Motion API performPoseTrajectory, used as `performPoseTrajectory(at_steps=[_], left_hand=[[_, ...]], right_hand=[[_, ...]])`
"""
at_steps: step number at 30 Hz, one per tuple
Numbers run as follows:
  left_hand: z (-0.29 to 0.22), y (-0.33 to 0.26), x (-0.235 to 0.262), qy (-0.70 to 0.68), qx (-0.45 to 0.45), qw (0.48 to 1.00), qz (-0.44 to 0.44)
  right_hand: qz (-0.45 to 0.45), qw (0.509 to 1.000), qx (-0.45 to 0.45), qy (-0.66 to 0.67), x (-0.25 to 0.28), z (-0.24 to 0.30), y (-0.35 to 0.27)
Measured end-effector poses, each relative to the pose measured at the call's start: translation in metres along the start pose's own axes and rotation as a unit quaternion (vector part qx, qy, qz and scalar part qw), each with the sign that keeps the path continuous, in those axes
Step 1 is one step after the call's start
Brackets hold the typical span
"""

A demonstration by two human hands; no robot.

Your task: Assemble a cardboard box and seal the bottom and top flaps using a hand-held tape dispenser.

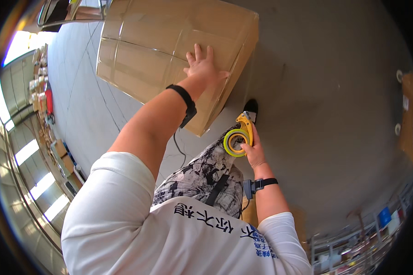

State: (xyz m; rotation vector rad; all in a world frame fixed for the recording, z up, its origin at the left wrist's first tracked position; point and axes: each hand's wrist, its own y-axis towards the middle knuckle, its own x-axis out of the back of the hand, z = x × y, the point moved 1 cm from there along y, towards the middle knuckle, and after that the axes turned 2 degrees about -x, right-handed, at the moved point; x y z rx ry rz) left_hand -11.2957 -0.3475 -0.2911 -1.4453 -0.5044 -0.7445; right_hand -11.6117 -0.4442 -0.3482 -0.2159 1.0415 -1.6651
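Note:
A large brown cardboard box (147, 34) with shiny clear tape along its seams stands ahead of me on the floor. My left hand (203, 68) lies on its top near the right edge, fingers spread and holding nothing. Down by my leg, my right hand (256, 149) grips a yellow tape dispenser (247, 123). A yellow-green roll of tape (226, 143) is mounted on the dispenser, which is apart from the box. Black straps with small devices circle both my wrists.
Grey concrete floor (307, 91) extends to the right of the box. A flat cart with brown cardboard (409, 119) stands at the far right. Loaded shelving (353, 247) is at lower right. Boxes and goods (41, 87) line the left wall. A metal-framed chair or stand (73, 11) is beyond the box's upper left.

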Motion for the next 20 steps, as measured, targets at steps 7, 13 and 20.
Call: performPoseTrajectory(at_steps=[7,13,20], left_hand=[[-0.03,0.033,0.006,-0.01,-0.012,0.999,-0.029],[-0.024,-0.01,-0.019,0.016,-0.052,0.997,-0.049],[-0.049,-0.106,-0.039,0.099,-0.18,0.978,-0.031]], right_hand=[[-0.015,0.999,0.014,-0.044,-0.025,-0.061,-0.04],[-0.043,0.994,0.026,-0.095,-0.098,-0.177,-0.097],[-0.093,0.964,0.087,0.232,-0.126,-0.207,-0.124]])
